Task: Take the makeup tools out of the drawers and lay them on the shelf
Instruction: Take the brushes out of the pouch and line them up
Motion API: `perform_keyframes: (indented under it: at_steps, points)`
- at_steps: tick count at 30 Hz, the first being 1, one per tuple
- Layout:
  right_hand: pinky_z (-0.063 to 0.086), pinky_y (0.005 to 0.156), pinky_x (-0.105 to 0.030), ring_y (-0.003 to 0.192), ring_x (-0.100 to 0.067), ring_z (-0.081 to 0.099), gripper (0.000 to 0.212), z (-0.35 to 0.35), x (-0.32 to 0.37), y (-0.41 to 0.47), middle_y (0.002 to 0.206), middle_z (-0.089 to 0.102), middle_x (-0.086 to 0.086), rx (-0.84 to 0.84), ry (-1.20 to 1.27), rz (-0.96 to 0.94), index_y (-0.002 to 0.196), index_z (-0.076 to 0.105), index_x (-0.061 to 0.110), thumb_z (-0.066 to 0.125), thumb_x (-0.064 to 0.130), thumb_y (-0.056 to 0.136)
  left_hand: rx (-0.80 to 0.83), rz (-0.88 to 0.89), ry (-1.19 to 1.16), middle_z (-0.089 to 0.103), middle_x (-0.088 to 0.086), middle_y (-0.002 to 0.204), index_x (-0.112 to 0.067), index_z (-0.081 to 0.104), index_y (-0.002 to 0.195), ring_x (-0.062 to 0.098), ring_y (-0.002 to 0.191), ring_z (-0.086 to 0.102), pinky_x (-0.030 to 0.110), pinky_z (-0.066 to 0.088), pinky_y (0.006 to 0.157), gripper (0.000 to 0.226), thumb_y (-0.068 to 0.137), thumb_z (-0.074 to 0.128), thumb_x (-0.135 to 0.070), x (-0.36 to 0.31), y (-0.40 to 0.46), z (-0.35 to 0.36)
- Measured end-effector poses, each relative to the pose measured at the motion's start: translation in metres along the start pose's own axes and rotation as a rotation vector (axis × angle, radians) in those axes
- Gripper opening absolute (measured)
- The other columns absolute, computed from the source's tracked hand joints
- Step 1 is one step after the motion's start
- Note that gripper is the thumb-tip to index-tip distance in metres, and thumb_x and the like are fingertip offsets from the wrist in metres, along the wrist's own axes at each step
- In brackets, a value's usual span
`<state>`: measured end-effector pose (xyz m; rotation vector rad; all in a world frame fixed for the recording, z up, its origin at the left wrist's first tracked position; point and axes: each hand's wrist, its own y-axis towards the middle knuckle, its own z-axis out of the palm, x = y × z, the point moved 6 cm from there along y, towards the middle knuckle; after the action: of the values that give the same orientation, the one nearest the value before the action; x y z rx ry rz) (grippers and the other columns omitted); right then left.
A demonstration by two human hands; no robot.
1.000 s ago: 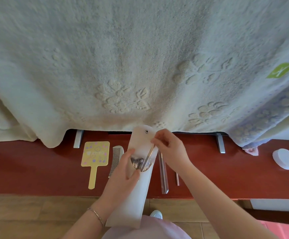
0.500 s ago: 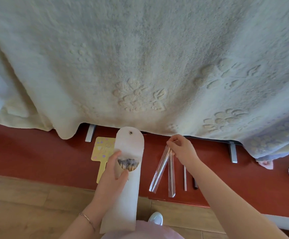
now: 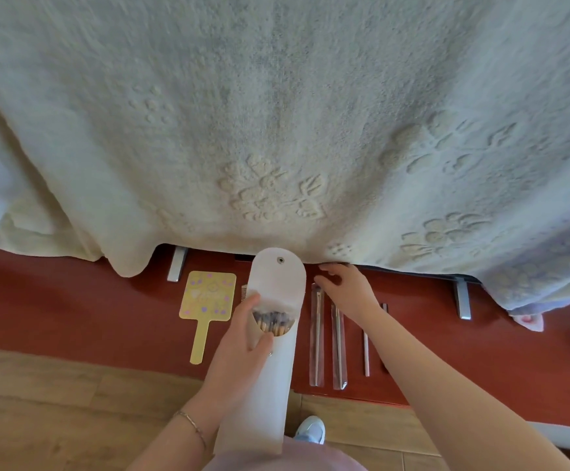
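Holding a tall white pouch [image 3: 270, 368] upright, the left hand [image 3: 243, 348] has its grip wrapped round the pouch's mid-section, thumb on the front near the mouth. Pouch: matte white, rounded flap folded up and open, metal snap [image 3: 280, 260] near the flap's top. A bundle of brushes [image 3: 273, 322] sits inside, ends showing at the mouth, wooden-coloured handles with dark tips; count not readable.

Right hand [image 3: 344, 294] hovers low over the red-brown shelf [image 3: 73, 311], fingers loosely spread, grip slack and holding nothing. Whether the fingertips touch the shelf: cannot tell.

On the shelf, just right of the pouch: two brushes in clear sleeves [image 3: 317, 334], lying parallel, lengthwise toward the person, near ends at the shelf's front edge. Right of those, a thin pale stick [image 3: 366, 351], partly under the right forearm. A dark item beside it, too hidden to identify.

Left of the pouch: yellow hand mirror [image 3: 209, 297] flat on the shelf, handle toward the person, pastel dots on its face. A comb [image 3: 244, 289] is mostly hidden behind the pouch.

A cream embossed blanket [image 3: 277, 130] hangs over the back of the shelf.
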<state>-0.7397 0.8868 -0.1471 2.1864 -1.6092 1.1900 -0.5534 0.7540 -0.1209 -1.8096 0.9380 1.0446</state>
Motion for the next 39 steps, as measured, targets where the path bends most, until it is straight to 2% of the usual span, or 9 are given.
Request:
perform_keyframes:
  at_steps: [5, 9, 14, 18, 23, 28, 33, 36, 39]
  points:
    - [0.052, 0.075, -0.028, 0.085, -0.013, 0.064, 0.028, 0.009, 0.018, -0.027, 0.095, 0.069, 0.005, 0.192, 0.556, 0.137, 0.115, 0.063, 0.016, 0.055, 0.027, 0.091, 0.087, -0.035, -0.113, 0.030, -0.032, 0.130, -0.041, 0.028, 0.133, -0.027, 0.108, 0.035, -0.004, 0.033, 0.078, 0.057, 0.093, 0.041, -0.004, -0.010, 0.005, 0.012]
    - [0.048, 0.066, -0.019, 0.076, -0.004, 0.064, 0.012, 0.010, 0.038, -0.049, 0.083, 0.069, 0.012, 0.130, 0.680, 0.061, 0.099, 0.065, 0.026, 0.062, 0.023, 0.088, 0.106, -0.048, -0.182, 0.038, -0.028, 0.121, -0.049, 0.014, 0.129, -0.018, 0.085, 0.053, 0.008, 0.046, 0.071, 0.067, 0.093, 0.036, 0.003, -0.011, 0.008, 0.018]
    - [0.046, 0.063, -0.011, 0.068, 0.004, 0.059, 0.017, 0.003, 0.049, -0.074, 0.082, 0.066, 0.018, 0.116, 0.389, -0.143, 0.090, 0.067, 0.030, 0.060, 0.014, 0.088, 0.042, -0.113, -0.249, 0.050, -0.016, 0.107, -0.031, 0.011, 0.139, -0.006, 0.084, 0.055, 0.009, 0.043, 0.071, 0.061, 0.094, 0.037, 0.001, -0.008, 0.013, 0.016]
    - [0.052, 0.076, -0.029, 0.094, -0.011, 0.060, 0.028, 0.005, 0.052, -0.085, 0.101, 0.062, 0.021, 0.063, 0.176, -0.347, 0.100, 0.069, 0.028, 0.062, 0.007, 0.083, -0.022, -0.185, -0.482, 0.044, -0.013, 0.121, -0.030, 0.035, 0.133, 0.002, 0.103, 0.050, 0.025, 0.042, 0.083, 0.051, 0.093, 0.032, 0.002, -0.011, 0.020, 0.011]
    - [0.047, 0.082, -0.015, 0.113, -0.006, 0.053, 0.026, 0.011, 0.047, -0.089, 0.118, 0.061, 0.004, 0.043, 0.070, -0.480, 0.100, 0.073, 0.028, 0.065, 0.010, 0.083, -0.060, -0.357, -0.689, 0.058, -0.001, 0.119, -0.037, 0.054, 0.122, 0.019, 0.105, 0.058, 0.036, 0.049, 0.086, 0.031, 0.095, 0.043, -0.030, -0.006, 0.019, 0.013]
    - [0.044, 0.098, -0.025, 0.128, -0.010, 0.044, 0.027, 0.018, 0.038, -0.092, 0.125, 0.058, 0.003, 0.017, 0.040, -0.469, 0.095, 0.074, 0.027, 0.063, 0.007, 0.083, 0.005, -0.418, -0.719, 0.062, 0.008, 0.116, -0.041, 0.054, 0.118, 0.025, 0.093, 0.065, 0.041, 0.054, 0.072, 0.028, 0.090, 0.051, -0.044, -0.002, 0.020, 0.016]
    - [0.045, 0.093, -0.022, 0.132, -0.006, 0.038, 0.037, 0.015, 0.036, -0.094, 0.129, 0.054, 0.006, -0.024, 0.095, -0.419, 0.099, 0.073, 0.027, 0.057, -0.001, 0.081, 0.075, -0.300, -0.522, 0.061, 0.001, 0.118, -0.048, 0.030, 0.136, 0.020, 0.091, 0.069, 0.040, 0.057, 0.072, 0.078, 0.079, 0.070, -0.012, -0.002, 0.019, 0.017]
    - [0.048, 0.093, -0.033, 0.131, -0.011, 0.039, 0.040, 0.014, 0.034, -0.093, 0.135, 0.049, 0.008, -0.043, 0.080, -0.429, 0.100, 0.072, 0.033, 0.058, 0.002, 0.080, 0.093, -0.284, -0.524, 0.060, -0.001, 0.119, -0.051, 0.026, 0.137, 0.020, 0.094, 0.068, 0.042, 0.057, 0.077, 0.085, 0.077, 0.073, -0.014, -0.007, 0.019, 0.015]
    - [0.046, 0.087, -0.026, 0.121, -0.011, 0.048, 0.040, 0.013, 0.032, -0.093, 0.136, 0.043, 0.016, -0.018, 0.111, -0.389, 0.102, 0.070, 0.038, 0.059, 0.006, 0.081, 0.113, -0.264, -0.511, 0.062, 0.000, 0.119, -0.050, 0.024, 0.139, 0.020, 0.097, 0.067, 0.044, 0.055, 0.081, 0.090, 0.075, 0.075, -0.014, -0.007, 0.023, 0.015]
